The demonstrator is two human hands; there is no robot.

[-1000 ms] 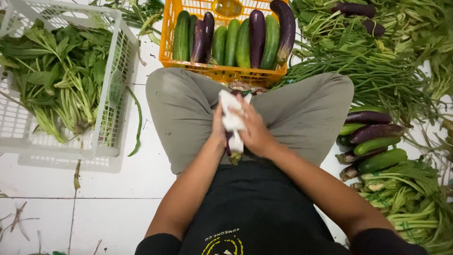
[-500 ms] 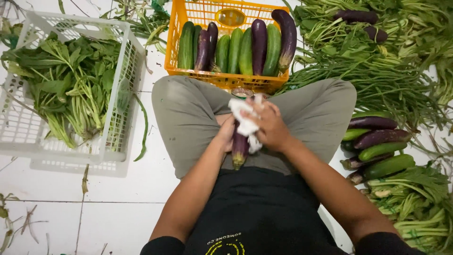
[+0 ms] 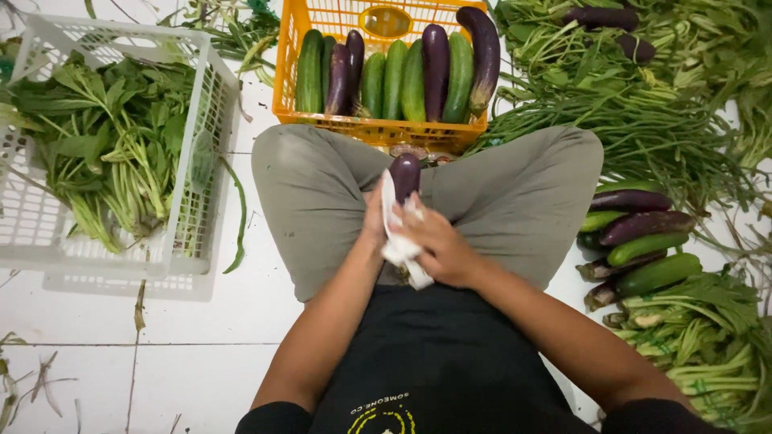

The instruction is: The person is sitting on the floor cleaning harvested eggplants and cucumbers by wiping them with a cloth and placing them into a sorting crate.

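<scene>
Between the person's knees, near the middle of the view, the left hand (image 3: 374, 221) holds a purple eggplant (image 3: 404, 175), and its grip is closed around the lower part. The right hand (image 3: 438, 249) is closed on a white cloth (image 3: 396, 241) pressed against the eggplant. A second ago the cloth covered the top and the dark tip poked out below the hands. Now the rounded purple end sticks up toward 12 o'clock, shiny and bare, and the cloth sits lower down. So the wiping looks like it has moved along the eggplant, and the upper end seems done. At 12 o'clock an orange crate (image 3: 378, 128) holds cucumbers and eggplants in a row. At 9 o'clock a white basket (image 3: 193, 257) holds leafy greens. At 3 o'clock more eggplants and cucumbers (image 3: 643, 241) lie on the floor by long green beans (image 3: 643, 120).
</scene>
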